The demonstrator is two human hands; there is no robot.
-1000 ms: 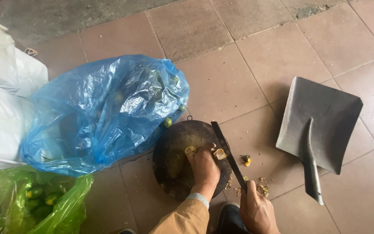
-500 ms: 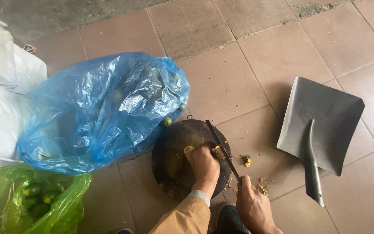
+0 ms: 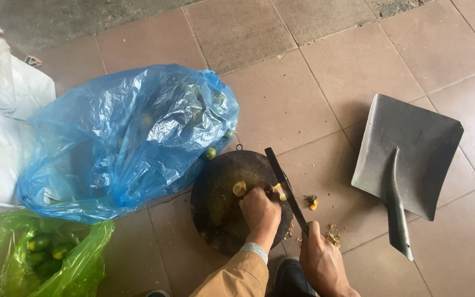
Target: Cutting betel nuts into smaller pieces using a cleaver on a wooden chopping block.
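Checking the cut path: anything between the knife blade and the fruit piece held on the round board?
Nothing visible. The knife in the right hand lies right beside the yellow fruit piece, which the left hand pins on the dark board; the fingers sit close.

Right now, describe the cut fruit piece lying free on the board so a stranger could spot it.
Find the round dark chopping board beside the blue bag. The yellow fruit half lies just above the left hand, cut face up, unheld, unlike the piece against the knife.
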